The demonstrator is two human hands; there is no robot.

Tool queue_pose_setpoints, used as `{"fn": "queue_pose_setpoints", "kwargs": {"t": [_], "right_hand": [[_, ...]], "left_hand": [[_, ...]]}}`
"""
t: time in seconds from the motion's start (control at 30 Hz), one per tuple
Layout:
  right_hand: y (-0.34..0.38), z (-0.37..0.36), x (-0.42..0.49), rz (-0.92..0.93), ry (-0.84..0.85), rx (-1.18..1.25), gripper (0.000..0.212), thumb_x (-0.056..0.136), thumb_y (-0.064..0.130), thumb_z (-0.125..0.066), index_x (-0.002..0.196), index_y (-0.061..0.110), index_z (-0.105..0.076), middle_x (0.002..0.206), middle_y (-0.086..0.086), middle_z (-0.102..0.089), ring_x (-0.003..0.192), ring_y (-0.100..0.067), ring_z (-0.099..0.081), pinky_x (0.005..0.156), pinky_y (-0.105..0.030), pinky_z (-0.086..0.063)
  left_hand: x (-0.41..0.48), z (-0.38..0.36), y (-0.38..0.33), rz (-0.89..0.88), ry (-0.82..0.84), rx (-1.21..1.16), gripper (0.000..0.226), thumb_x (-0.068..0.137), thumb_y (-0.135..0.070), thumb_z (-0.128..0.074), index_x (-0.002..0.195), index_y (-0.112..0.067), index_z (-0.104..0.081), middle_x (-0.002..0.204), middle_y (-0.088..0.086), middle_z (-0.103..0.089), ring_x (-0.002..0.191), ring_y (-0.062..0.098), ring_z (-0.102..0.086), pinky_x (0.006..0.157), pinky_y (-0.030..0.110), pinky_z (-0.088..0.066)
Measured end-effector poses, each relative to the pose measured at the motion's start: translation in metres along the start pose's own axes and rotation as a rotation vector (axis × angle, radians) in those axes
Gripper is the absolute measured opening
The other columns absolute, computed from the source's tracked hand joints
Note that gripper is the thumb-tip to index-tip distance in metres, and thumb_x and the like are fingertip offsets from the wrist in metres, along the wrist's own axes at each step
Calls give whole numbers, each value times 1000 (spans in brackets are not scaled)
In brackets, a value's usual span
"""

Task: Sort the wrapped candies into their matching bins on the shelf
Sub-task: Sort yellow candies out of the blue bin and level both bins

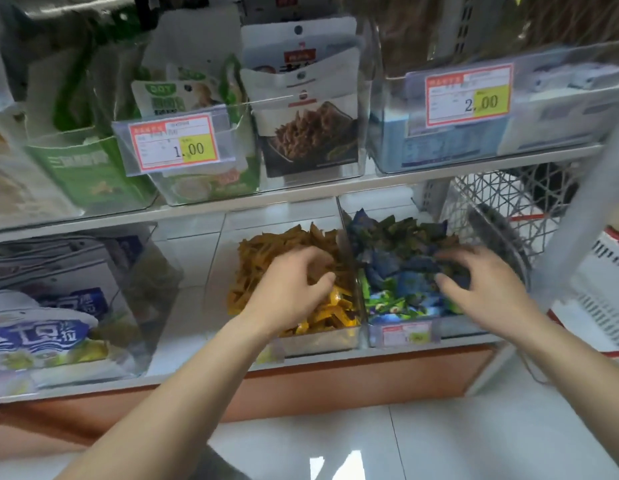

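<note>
Left hand (294,285): just left of the clear divider (351,268), fingers curled down into the yellow candies (335,315); blur hides whether it pinches any.
Right hand (484,282): right of the divider, fingers spread apart, tips touching the blue candies (401,268), nothing gripped.
Yellow candies: heaped in the left bin (315,342), against the divider.
Blue candies: fill the right bin (463,329) beyond the divider, green candies (387,304) near its front.
Price tags: 2 above the divider, 1.00 tag (176,142) and 2.00 tag (469,95).
Wire basket (491,195): well right of the divider.
</note>
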State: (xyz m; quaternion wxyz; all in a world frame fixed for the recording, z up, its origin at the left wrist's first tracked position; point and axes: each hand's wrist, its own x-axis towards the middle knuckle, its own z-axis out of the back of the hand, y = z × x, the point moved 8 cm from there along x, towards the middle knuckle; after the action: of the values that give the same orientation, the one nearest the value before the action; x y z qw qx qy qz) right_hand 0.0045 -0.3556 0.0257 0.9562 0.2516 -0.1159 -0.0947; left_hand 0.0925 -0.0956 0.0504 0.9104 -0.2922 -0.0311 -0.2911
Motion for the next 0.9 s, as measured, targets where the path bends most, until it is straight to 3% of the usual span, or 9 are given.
{"fn": "queue_pose_setpoints", "kwargs": {"t": [0.1,0.23,0.33,0.4,0.47,0.57,0.63,0.8,0.9], "right_hand": [[-37,-1,-13,-66,10,-49,50,94,32,-63,140,13,-55,137,-11,-54,128,-31,-48,105,-37,-38],[-49,-28,-9,-40,116,-203,58,98,46,-47,147,14,-45,148,-11,-45,134,-32,-41,111,-38,-35],[-53,-39,-8,-1,134,-308,60,100,53,-33,146,17,-46,152,-8,-42,137,-29,-37,113,-37,-33],[-54,-41,-9,28,146,-335,65,98,58,-24,146,18,-45,152,-6,-42,138,-26,-35,112,-38,-35],[-56,-41,-8,44,161,-322,67,97,60,-23,149,21,-41,152,-2,-42,139,-24,-33,110,-40,-37],[-59,-39,-7,46,180,-288,64,98,59,-29,150,23,-39,151,1,-42,139,-23,-33,109,-41,-39],[-59,-39,-8,38,176,-270,61,98,56,-32,149,23,-41,151,1,-43,139,-23,-33,109,-42,-40],[-57,-41,-8,10,166,-256,59,96,52,-36,147,22,-42,151,-2,-41,140,-25,-30,109,-43,-39],[-59,-39,-9,-21,119,-246,61,94,53,-38,146,21,-45,153,-8,-36,143,-29,-24,112,-46,-36]], "left_hand": [[21,-35,-49,-122,51,20,32,91,-41,-59,119,-28,-65,113,-12,-67,100,2,-58,87,22,-49],[63,-89,-93,-192,117,102,39,91,-41,-58,126,-25,-62,118,-4,-68,105,15,-63,86,31,-53],[97,-140,-110,-227,320,122,50,93,-41,-59,139,-23,-52,138,3,-57,122,21,-55,94,28,-45],[112,-172,-108,-249,524,207,62,94,-53,-54,150,-30,-39,153,1,-42,136,22,-43,109,37,-38],[125,-187,-94,-274,620,349,72,90,-69,-46,153,-39,-28,158,-1,-34,142,23,-34,114,44,-33],[147,-179,-78,-328,529,411,67,88,-69,-50,148,-42,-37,149,-2,-47,132,23,-45,107,40,-39],[159,-168,-66,-346,446,507,59,89,-66,-52,142,-39,-49,141,-2,-54,125,24,-50,94,36,-41],[178,-145,-47,-192,405,686,44,91,-60,-55,128,-37,-64,123,1,-61,114,29,-54,87,41,-44],[184,-141,-72,-224,205,814,32,90,-49,-55,106,-26,-71,102,5,-60,94,29,-58,75,37,-41]]}}
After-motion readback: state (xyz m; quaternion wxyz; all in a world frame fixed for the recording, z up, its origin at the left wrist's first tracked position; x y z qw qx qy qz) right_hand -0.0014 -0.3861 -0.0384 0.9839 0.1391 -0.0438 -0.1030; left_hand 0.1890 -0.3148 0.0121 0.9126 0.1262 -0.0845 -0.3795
